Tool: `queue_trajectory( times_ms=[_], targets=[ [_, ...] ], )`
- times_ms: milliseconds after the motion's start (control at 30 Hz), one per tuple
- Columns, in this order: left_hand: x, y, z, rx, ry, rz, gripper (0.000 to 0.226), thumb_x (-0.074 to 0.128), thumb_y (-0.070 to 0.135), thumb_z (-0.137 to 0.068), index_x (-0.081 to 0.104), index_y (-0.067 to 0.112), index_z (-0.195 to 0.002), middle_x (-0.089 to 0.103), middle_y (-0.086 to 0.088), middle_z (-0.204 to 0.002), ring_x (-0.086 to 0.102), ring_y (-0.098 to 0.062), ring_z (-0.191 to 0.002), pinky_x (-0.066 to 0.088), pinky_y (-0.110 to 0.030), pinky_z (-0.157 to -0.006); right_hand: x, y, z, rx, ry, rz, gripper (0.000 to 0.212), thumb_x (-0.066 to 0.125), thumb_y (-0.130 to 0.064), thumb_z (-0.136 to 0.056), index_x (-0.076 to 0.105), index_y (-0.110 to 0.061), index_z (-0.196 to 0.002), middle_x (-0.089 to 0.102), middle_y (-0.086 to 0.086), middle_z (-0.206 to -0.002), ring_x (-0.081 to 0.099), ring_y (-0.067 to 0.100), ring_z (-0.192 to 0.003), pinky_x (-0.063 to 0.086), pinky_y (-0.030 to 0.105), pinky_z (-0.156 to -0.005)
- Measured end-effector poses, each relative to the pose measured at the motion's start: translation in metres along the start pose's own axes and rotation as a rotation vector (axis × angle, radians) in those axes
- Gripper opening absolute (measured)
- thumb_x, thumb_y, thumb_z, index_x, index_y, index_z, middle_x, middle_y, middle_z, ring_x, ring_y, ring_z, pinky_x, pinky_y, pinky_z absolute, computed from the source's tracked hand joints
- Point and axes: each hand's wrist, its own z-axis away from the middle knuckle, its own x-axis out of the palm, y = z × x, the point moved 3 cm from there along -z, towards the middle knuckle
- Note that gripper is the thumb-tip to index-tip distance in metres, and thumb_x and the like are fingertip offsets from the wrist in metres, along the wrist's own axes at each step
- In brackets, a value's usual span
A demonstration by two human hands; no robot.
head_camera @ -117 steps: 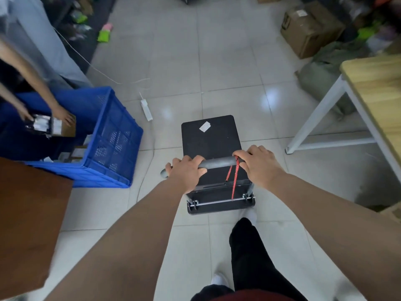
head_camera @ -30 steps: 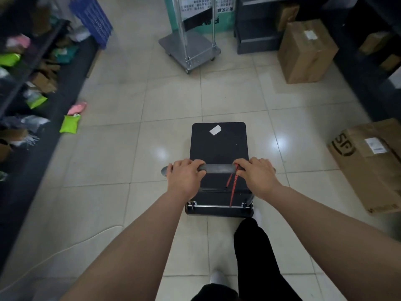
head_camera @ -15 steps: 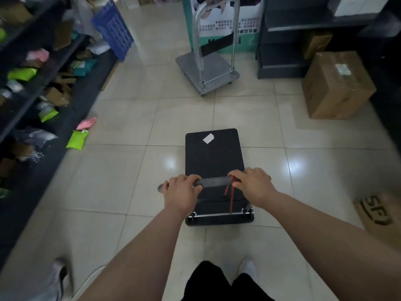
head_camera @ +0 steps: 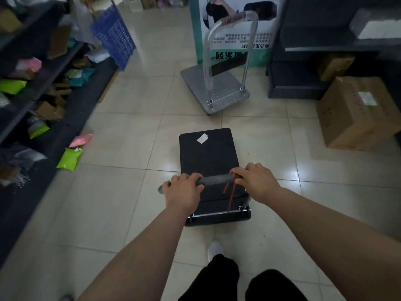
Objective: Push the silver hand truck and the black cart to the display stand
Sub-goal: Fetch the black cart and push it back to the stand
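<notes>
The black cart (head_camera: 208, 155) is a flat black platform with a white sticker, standing on the tiled floor just ahead of my feet. My left hand (head_camera: 183, 193) and my right hand (head_camera: 256, 181) are both closed around its grey foam handle bar (head_camera: 216, 180), which has red cords hanging from it. The silver hand truck (head_camera: 213, 92) stands a short way beyond, its tall silver handle upright. Right behind the silver truck is the display stand (head_camera: 234, 29), a green and white printed banner.
Dark shelving (head_camera: 32, 88) with coloured parcels runs along the left; a green packet (head_camera: 69, 158) and a pink one lie on the floor beside it. A blue crate (head_camera: 114, 35) leans at the far left. A dark shelf unit and a large cardboard box (head_camera: 351, 111) are on the right.
I have pushed the black cart forward through the room; the silver hand truck and the display stand are now much closer. Both hands have stayed on the handle.
</notes>
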Motion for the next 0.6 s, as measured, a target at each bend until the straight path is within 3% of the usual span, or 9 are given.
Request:
queue_trajectory(
  times_ms=[300,600],
  targets=[
    [-0.021,-0.009,-0.1,-0.149,-0.027,0.051,0.022,0.042,0.044,-0.095,0.049,0.044,-0.116,0.059,0.002,-0.112,0.049,-0.025,-0.108,0.031,-0.046,-0.093,-0.056,0.001,-0.126,-0.137,-0.092,0.042,0.037,0.036,-0.038,-0.099,0.042,-0.034,-0.135,0.052,0.011,-0.115,0.046,0.031,-0.108,0.037,0.039,-0.095],
    [-0.052,-0.013,-0.205,-0.282,-0.11,0.061,0.027,0.037,0.038,-0.099,0.045,0.042,-0.124,0.055,-0.003,-0.119,0.044,-0.031,-0.115,0.026,-0.054,-0.105,-0.09,0.004,-0.253,-0.215,-0.106,0.055,0.034,0.034,-0.043,-0.098,0.042,-0.04,-0.131,0.054,0.007,-0.113,0.047,0.028,-0.106,0.042,0.046,-0.094]
  ],
)
